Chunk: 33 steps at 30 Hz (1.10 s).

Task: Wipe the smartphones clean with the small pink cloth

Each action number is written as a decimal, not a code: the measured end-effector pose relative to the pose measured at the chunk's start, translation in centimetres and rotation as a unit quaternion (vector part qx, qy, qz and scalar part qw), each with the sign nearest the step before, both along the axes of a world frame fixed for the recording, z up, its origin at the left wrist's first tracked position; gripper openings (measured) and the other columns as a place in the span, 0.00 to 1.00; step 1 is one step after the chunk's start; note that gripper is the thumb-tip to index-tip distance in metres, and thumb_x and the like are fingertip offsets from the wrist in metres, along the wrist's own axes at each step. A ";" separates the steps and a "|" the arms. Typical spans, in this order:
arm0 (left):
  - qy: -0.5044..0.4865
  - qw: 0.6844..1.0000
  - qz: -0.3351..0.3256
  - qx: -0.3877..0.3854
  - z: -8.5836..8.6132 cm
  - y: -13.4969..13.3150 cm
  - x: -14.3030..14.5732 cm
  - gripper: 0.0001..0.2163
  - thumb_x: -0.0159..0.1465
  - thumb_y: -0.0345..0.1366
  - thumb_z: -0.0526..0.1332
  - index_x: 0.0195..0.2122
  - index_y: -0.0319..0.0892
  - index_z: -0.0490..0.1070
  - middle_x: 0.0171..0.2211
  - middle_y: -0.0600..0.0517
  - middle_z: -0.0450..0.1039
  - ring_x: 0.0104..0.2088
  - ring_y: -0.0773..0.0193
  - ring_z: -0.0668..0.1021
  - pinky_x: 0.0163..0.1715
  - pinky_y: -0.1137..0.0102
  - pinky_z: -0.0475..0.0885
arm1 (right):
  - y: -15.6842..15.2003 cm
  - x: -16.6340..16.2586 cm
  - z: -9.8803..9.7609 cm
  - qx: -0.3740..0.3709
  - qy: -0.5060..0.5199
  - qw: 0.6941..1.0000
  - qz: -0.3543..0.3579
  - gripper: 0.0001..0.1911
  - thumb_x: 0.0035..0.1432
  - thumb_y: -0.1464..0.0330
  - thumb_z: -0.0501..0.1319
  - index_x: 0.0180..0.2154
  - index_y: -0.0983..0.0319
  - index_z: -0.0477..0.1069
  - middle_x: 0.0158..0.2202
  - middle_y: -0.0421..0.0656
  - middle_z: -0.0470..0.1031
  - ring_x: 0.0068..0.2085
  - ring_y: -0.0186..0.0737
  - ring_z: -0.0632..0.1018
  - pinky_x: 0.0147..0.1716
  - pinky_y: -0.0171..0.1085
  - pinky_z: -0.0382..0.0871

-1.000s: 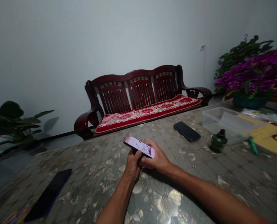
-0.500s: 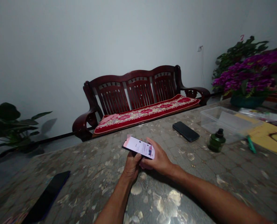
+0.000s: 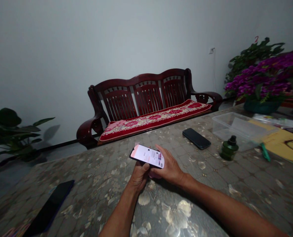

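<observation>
Head view: left fingers and right fingers hold the lit phone between them.

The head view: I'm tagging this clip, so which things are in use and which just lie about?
In use:
lit phone, held at its lower end by the left hand and right hand

Lying about:
dark phone
dark flat device at far left
green bottle
clear plastic box
yellow sheet
purple flowers
</observation>
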<state>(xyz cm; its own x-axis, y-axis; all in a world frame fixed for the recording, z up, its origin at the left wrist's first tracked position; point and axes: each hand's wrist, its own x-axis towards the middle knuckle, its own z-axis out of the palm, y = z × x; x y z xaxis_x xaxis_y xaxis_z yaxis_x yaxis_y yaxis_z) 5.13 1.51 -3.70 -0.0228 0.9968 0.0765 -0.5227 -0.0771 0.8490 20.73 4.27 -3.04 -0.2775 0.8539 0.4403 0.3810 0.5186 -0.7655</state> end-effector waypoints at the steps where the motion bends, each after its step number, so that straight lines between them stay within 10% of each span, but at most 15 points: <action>1: 0.000 1.000 -0.003 -0.001 0.0 0.0 0.0 0.40 0.42 0.46 0.81 0.56 0.45 0.72 0.51 0.45 0.78 0.54 0.46 0.78 0.55 0.57 0.73 | 0.0 0.0 0.0 0.001 -0.003 1.000 0.000 0.52 0.39 0.67 0.73 0.66 0.60 0.60 0.57 0.52 0.72 0.56 0.55 0.73 0.57 0.52 0.66; 12: -0.012 1.000 -0.023 -0.014 -0.2 0.0 -0.3 0.42 0.42 0.44 0.81 0.58 0.45 0.70 0.51 0.44 0.78 0.55 0.46 0.77 0.56 0.57 0.73 | -0.1 0.4 0.4 0.011 -0.019 1.000 0.007 0.49 0.40 0.67 0.73 0.65 0.61 0.61 0.56 0.52 0.73 0.55 0.55 0.72 0.56 0.50 0.66; 21: -0.022 0.997 -0.068 -0.017 0.1 -0.2 -1.2 0.41 0.48 0.37 0.78 0.63 0.47 0.66 0.57 0.43 0.74 0.57 0.47 0.76 0.55 0.60 0.73 | 1.3 0.3 -1.2 -0.167 0.167 0.959 0.157 0.53 0.42 0.64 0.74 0.67 0.58 0.54 0.52 0.47 0.73 0.47 0.47 0.77 0.48 0.46 0.72; 27: -0.099 0.970 -0.213 -0.065 -0.5 0.5 -4.9 0.22 0.63 0.41 0.66 0.57 0.44 0.73 0.52 0.47 0.79 0.53 0.49 0.79 0.49 0.62 0.75 | 2.6 3.0 1.5 0.167 -0.054 0.968 0.179 0.46 0.51 0.63 0.70 0.68 0.59 0.56 0.54 0.51 0.73 0.51 0.52 0.74 0.52 0.50 0.67; 33: -0.069 0.862 -0.467 -0.185 0.5 0.4 -5.2 0.34 0.67 0.57 0.54 0.61 0.30 0.66 0.54 0.31 0.75 0.42 0.46 0.83 0.38 0.60 0.77 | 2.8 4.4 2.7 0.362 -0.185 0.896 0.179 0.36 0.63 0.62 0.61 0.69 0.60 0.53 0.54 0.53 0.73 0.52 0.51 0.72 0.51 0.48 0.65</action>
<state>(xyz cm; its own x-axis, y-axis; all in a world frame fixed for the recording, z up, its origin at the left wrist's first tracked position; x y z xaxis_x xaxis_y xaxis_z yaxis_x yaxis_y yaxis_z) -0.09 1.88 -3.24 0.8197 0.5406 -0.1893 -0.3083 0.6950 0.6496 25.13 7.04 -0.37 -0.7175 0.2082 0.6647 0.2487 0.9680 -0.0347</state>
